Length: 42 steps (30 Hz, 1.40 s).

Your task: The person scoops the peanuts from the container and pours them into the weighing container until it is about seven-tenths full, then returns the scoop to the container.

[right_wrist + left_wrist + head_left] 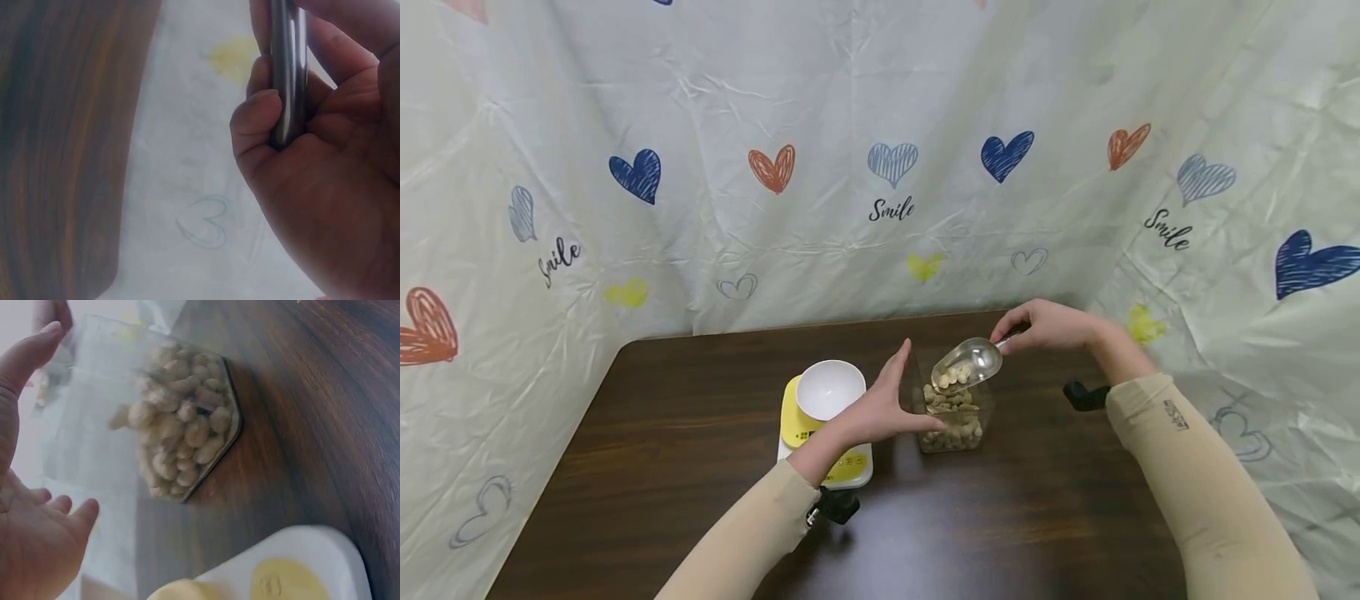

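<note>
The right hand [1051, 323] has its fingers curled round the metal handle [289, 81], plainest in the right wrist view; the head view shows the clear scoop [988, 358] bearing nuts above the container [94, 437]. The left hand [883, 408] spreads its fingers beside it, grasping nothing. The left wrist view shows nuts [181, 425] through its wall. It stands near the table's [685, 450] far edge, right of the scale [850, 471] and white bowl [831, 390].

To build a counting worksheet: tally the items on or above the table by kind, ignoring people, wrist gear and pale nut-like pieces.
White round bowl: 1
Yellow-and-white digital scale: 1
Clear plastic box-shaped container: 1
Clear metallic-handled scoop: 1
Total: 4
</note>
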Available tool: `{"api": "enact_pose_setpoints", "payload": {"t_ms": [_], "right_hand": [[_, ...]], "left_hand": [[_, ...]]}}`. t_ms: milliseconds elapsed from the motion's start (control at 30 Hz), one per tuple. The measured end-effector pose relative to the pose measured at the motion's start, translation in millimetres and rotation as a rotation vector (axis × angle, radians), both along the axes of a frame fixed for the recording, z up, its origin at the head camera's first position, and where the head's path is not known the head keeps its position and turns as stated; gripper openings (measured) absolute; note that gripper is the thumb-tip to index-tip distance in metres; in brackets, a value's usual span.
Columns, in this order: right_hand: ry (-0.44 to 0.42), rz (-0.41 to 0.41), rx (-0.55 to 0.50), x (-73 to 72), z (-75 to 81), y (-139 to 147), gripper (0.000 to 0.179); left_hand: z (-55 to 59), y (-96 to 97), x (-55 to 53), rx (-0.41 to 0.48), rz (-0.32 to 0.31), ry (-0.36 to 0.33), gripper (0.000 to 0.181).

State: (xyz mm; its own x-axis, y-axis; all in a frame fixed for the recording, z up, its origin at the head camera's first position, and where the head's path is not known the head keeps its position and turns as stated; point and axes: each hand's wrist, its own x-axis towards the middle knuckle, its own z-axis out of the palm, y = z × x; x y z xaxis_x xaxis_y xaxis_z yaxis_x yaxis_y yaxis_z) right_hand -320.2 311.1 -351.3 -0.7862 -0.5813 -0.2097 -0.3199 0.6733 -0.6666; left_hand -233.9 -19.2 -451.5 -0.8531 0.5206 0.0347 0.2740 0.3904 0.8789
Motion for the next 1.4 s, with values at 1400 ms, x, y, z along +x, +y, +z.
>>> {"api": "enact_pose_setpoints", "payload": {"t_ms": [1400], "right_hand": [[0.252,-0.05,-0.04,23.5,-7.8,-135.9,0.016]], "left_hand": [[-33.7,-142.6,-2.8,-0.219,0.268,0.043,0.12]]}}
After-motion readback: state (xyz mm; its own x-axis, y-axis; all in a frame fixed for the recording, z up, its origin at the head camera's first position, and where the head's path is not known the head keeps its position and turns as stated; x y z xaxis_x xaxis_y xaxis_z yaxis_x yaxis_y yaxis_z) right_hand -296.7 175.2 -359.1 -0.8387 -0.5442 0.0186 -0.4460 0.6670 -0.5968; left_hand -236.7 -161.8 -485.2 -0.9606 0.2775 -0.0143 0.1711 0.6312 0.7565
